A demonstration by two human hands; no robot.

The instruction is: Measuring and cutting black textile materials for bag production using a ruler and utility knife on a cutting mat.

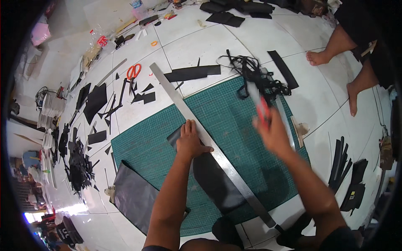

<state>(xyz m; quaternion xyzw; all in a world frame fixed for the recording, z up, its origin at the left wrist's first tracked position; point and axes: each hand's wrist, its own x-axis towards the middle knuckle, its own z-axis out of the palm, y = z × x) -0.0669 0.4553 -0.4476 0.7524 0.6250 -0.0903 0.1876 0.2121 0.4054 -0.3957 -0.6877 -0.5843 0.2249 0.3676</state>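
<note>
Head view: looked down on a green cutting mat (144,138).
Left hand (190,144): pressed, unclenched, on a steel ruler (227,168) slanting past the mat's far and near edges.
Right hand (274,131): gripped a blurred red-handled cutter (263,110) near the mat's right edge.
Black sheet (215,184): lay beside the ruler, reaching toward the near edge.

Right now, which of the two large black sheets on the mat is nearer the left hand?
The black sheet along the metal ruler, partly under the left hand; the other sheet overlaps the lower-left edge of the mat, away from the ruler.
</note>
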